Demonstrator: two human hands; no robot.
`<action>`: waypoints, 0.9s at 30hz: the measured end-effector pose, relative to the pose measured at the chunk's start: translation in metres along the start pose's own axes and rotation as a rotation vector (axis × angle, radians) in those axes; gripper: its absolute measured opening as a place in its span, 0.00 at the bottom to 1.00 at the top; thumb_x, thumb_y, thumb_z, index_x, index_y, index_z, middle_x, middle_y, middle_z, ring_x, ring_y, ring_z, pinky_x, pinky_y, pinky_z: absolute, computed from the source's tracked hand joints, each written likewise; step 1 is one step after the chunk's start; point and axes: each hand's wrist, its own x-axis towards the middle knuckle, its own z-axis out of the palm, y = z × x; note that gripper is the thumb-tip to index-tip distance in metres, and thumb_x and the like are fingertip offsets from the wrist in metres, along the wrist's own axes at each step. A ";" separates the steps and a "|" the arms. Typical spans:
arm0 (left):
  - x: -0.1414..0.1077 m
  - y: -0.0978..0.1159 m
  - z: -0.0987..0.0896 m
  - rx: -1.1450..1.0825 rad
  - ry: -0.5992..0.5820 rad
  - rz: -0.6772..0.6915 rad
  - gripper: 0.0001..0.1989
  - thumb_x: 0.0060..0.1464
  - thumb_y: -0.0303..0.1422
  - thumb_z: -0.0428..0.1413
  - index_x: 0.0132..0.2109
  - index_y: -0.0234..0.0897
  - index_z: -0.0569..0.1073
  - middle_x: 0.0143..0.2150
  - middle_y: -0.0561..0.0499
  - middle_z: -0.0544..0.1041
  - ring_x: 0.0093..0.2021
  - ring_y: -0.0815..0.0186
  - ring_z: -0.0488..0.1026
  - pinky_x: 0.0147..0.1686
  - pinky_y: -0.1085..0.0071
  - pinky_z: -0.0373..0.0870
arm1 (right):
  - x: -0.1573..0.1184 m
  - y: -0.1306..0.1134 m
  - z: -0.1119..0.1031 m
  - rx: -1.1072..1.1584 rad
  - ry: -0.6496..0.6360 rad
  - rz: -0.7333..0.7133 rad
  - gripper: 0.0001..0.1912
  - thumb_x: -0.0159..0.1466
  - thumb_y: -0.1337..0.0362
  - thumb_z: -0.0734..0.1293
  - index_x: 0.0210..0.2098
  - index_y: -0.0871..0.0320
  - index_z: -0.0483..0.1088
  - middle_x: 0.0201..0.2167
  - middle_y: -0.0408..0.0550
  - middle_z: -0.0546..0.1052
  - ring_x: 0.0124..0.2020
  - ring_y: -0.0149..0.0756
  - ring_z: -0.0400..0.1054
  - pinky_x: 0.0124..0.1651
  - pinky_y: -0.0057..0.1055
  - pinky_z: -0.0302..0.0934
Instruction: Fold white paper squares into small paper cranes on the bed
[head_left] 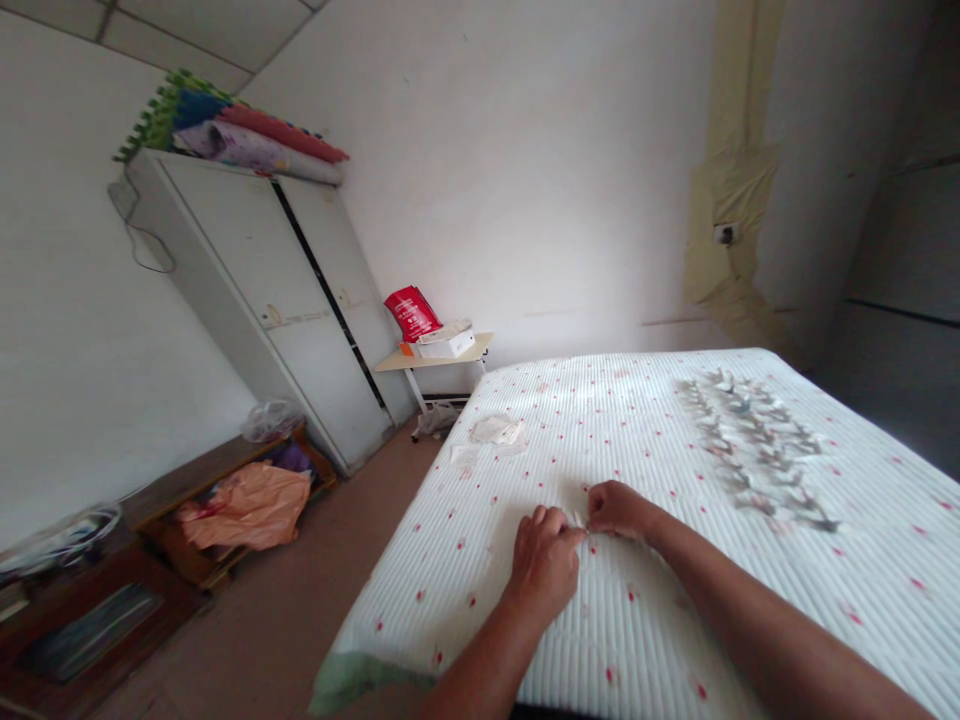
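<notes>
Hands [546,562], small pale piece [576,520] pinched between.

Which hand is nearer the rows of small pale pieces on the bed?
The right hand: it lies between the left hand and the rows of small pale pieces.

From here I see a grey cabinet [217,250], white walls [525,180], one small table [387,363], and a brownish floor [285,610].

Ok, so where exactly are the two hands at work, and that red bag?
Left hand [544,562]: head view, on the back of the hand.
Right hand [621,510]: head view, on the back of the hand.
Red bag [412,314]: head view, on the middle of its front.
</notes>
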 end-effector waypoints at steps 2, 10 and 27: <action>0.001 0.000 0.000 0.003 0.000 0.000 0.12 0.50 0.24 0.48 0.37 0.41 0.73 0.34 0.50 0.67 0.39 0.64 0.60 0.37 0.68 0.56 | 0.001 -0.001 0.002 -0.027 0.026 0.007 0.05 0.44 0.71 0.64 0.21 0.60 0.72 0.16 0.43 0.70 0.19 0.29 0.62 0.21 0.23 0.48; 0.002 0.002 0.004 0.008 0.017 0.007 0.11 0.50 0.24 0.47 0.33 0.38 0.74 0.33 0.49 0.68 0.38 0.64 0.61 0.36 0.68 0.57 | 0.005 0.001 0.008 -0.105 0.096 -0.013 0.05 0.44 0.70 0.64 0.22 0.60 0.71 0.21 0.46 0.72 0.23 0.31 0.62 0.23 0.24 0.46; 0.006 -0.010 0.011 -0.304 0.142 -0.141 0.13 0.45 0.24 0.51 0.37 0.43 0.75 0.34 0.52 0.71 0.39 0.65 0.64 0.41 0.70 0.61 | -0.013 0.007 0.006 0.053 0.126 -0.141 0.12 0.49 0.72 0.62 0.34 0.57 0.67 0.20 0.38 0.66 0.23 0.27 0.58 0.26 0.22 0.46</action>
